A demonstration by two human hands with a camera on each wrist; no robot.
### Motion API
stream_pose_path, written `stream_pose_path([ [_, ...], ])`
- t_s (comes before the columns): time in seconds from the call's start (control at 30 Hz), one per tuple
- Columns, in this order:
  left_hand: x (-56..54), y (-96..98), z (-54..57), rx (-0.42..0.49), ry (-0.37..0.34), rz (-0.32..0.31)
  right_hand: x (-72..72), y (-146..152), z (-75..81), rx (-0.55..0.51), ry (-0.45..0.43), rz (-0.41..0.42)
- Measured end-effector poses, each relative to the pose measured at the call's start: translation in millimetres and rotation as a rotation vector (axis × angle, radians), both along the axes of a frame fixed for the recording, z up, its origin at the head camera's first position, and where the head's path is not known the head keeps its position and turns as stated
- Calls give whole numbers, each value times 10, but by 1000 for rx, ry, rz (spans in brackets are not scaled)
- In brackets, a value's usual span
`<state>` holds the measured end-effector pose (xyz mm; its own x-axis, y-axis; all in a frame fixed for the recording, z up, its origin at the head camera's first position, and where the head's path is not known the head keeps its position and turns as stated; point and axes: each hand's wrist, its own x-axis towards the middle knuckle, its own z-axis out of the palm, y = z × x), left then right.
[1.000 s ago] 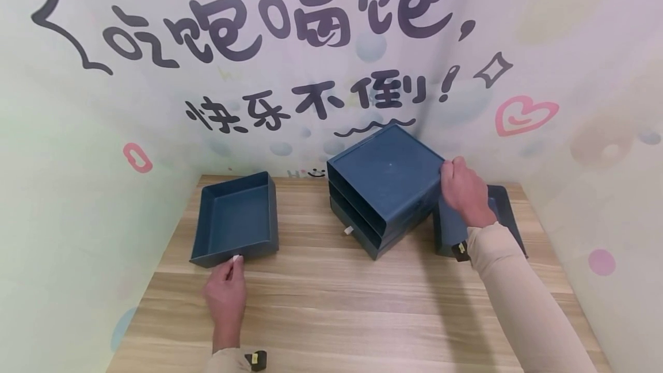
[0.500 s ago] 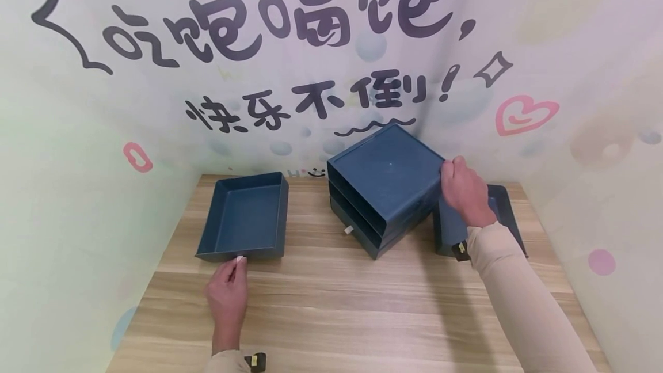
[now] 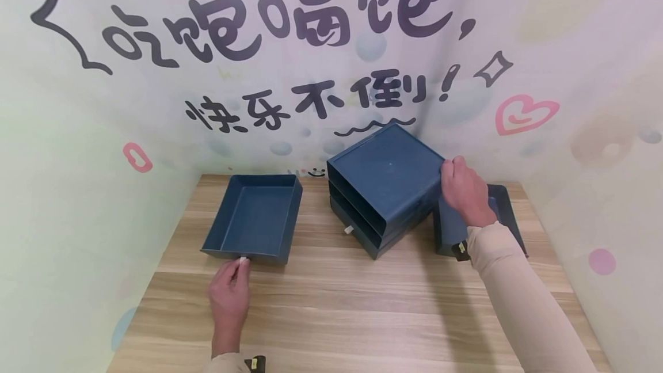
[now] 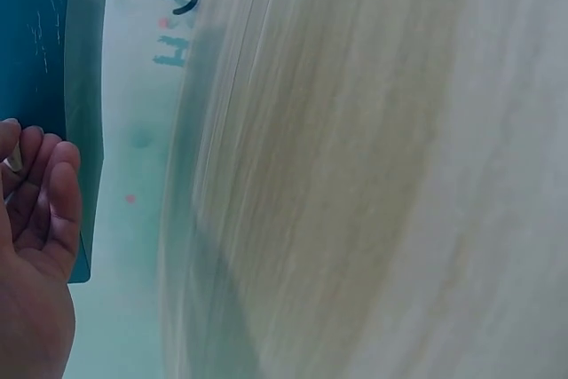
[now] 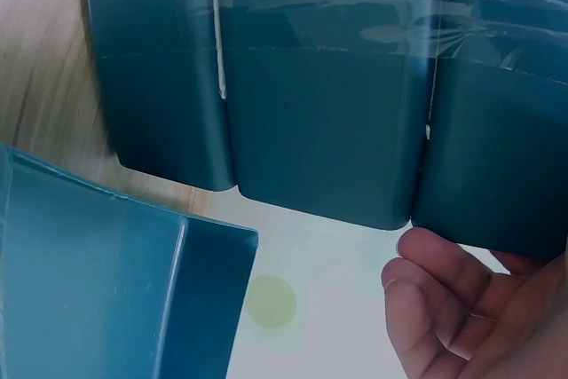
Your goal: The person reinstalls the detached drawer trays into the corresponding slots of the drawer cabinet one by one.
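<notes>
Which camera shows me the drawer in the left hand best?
The head view: you see the drawer from above, its open top and inside, with the left hand pinching its white tab. The left wrist view shows just part of its outside; the right wrist view misses it.

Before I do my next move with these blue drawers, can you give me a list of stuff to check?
1. Left hand pinching the left drawer by its white tab: ok.
2. Right hand gripping the stack at its top right corner: ok.
3. Left drawer lined up with an upper slot: not ok; its far end points toward the wall, while the slots face at a slant.
4. Right drawer away from the left drawer: ok, it's on the stack's other side.
5. Anything inside the upper slots: cannot tell; their insides are hidden.
</notes>
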<state>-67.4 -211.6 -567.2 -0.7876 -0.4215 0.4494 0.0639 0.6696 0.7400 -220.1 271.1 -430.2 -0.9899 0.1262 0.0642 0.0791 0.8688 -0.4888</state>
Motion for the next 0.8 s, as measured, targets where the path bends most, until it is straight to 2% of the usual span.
stream_pose_path([
  [0.23,12,-4,-5,-27,19,-32,8,9,2,-6,-6,1],
  [0.57,3,-27,3,-16,114,-140,8,17,-10,-6,2,1],
  [0.8,-19,-32,2,-24,131,-175,4,7,-11,-11,5,3],
])
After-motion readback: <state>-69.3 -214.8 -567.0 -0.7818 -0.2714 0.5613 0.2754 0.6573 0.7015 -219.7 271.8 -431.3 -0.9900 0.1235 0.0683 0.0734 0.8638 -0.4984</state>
